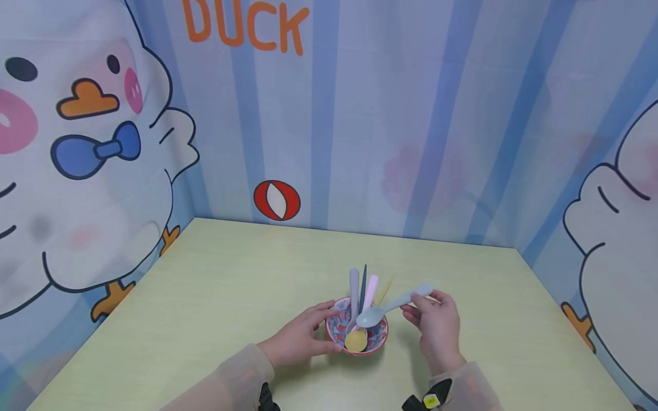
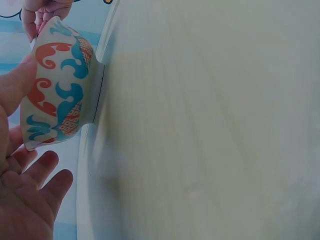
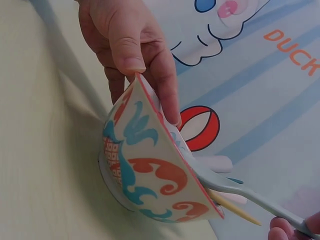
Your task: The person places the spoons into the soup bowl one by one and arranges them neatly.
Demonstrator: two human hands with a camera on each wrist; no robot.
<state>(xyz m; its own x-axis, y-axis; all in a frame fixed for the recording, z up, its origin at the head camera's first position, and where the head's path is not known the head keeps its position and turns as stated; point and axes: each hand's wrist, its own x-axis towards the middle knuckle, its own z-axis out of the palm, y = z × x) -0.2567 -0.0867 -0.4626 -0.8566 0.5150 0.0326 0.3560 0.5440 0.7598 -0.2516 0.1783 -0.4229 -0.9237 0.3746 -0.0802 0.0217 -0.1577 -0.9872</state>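
Near the front edge of the desk (image 1: 205, 297), roughly midway along it, a patterned bowl (image 1: 380, 337) is steadied by the left hand (image 1: 303, 337), whose thumb and fingers are curled against the bowl's left rim. To the right of the bowl, the handle of a pale blue-grey spoon (image 1: 390, 308) is pinched between the fingertips of the right hand (image 1: 437, 325), and the spoon's head is held over the bowl's opening. Inside the bowl a yellow spoon (image 1: 356, 340) is seen at the bottom, and grey, dark, pink and yellow handles are leaned over the far rim. Beyond the far edge, a striped cartoon backdrop (image 1: 411, 114) is hung.
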